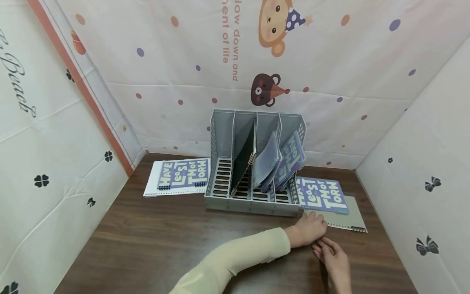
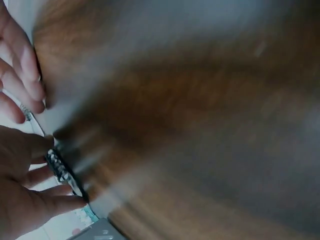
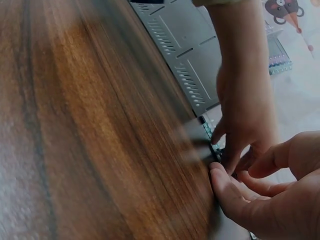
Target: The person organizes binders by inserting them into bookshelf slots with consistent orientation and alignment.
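At the right of the organizer, my left hand (image 1: 310,228) holds the near, coil-bound edge of a grey spiral notebook (image 1: 350,210). In the left wrist view its fingers lie about the black coil (image 2: 60,167). My right hand (image 1: 335,261) is just in front of it, fingers slightly bent and tips close to the left fingers. In the right wrist view the right thumb (image 3: 225,187) is right by the notebook's edge, with nothing seen in its grasp. A purple lettered notebook (image 1: 321,194) lies over the grey one.
A grey four-slot organizer (image 1: 253,206) stands at the back, holding a black notebook (image 1: 244,163), clear-covered notebooks (image 1: 266,161) and purple notebooks (image 1: 291,159). Left of it, a purple notebook (image 1: 183,173) lies on a white one (image 1: 152,188). Printed cloth walls (image 1: 176,118) surround the wooden table (image 1: 154,245).
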Motion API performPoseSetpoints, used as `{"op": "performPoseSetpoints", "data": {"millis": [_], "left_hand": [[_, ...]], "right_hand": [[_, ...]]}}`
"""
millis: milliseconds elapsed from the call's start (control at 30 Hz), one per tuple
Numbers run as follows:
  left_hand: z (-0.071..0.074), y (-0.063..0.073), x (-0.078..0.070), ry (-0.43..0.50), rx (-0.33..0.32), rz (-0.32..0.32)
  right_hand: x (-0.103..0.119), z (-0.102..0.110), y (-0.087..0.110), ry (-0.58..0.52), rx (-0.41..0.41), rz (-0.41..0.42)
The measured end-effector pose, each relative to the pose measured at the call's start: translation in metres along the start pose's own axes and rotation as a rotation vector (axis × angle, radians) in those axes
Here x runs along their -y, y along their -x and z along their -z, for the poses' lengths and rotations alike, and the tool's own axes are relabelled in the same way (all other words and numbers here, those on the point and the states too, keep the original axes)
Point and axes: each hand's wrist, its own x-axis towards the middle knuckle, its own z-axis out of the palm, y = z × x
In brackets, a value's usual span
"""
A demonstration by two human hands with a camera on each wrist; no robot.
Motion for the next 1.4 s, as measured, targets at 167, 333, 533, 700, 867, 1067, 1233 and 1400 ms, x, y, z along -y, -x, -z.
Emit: {"op": "performPoseSetpoints", "data": {"millis": [167,333,533,700,867,1067,1233,1400], "left_hand": [[0.0,0.003,-0.002,-0.011,-0.013,0.045],[-0.001,0.005,0.0,-0.032,-0.039,-0.011],[0.001,0.013,0.003,0.009,-0.129,0.027],[0.004,0.027,0.007,0.077,-0.191,0.088],[0.009,0.048,0.014,0.19,-0.238,0.1],[0.011,0.073,0.019,0.326,-0.306,0.061],[0.012,0.089,0.018,0.388,-0.327,0.024],[0.011,0.103,0.017,0.419,-0.368,-0.014]], "right_hand": [[0.002,0.0,-0.001,-0.004,0.0,0.006],[0.003,0.001,-0.002,-0.019,0.024,-0.011],[0.002,0.001,-0.003,-0.044,0.036,-0.047],[0.002,0.003,-0.001,-0.081,0.029,-0.062],[0.012,0.005,0.003,-0.096,0.018,-0.067],[0.027,0.008,0.011,-0.19,0.056,-0.078],[0.034,0.005,0.019,-0.247,0.062,-0.088],[0.036,0.001,0.022,-0.23,0.034,-0.082]]}}
